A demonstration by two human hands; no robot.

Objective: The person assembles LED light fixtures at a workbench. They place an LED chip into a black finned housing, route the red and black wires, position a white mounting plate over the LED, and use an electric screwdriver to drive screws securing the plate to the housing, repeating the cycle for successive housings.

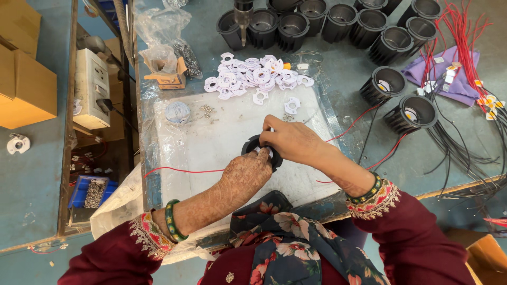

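Note:
A black finned round housing [252, 144] sits on a white plastic-covered pad [211, 137] in the middle of the bench. My left hand [248, 171] grips it from below and my right hand [290, 140] closes over its top, fingertips pressing a small white piece [262, 151] into it. A thin red wire [179, 170] trails left from the housing across the pad. Just beyond my hands lies a pile of white plastic rings [253, 76].
Several black housings [327, 21] stand along the far edge, two more [412, 112] with wires at right. Red and black wire bundles [465, 63] lie on a purple cloth. A screwdriver tip [243, 21] hangs above. Small screws [207, 110] and a cardboard box [169, 74] sit at left.

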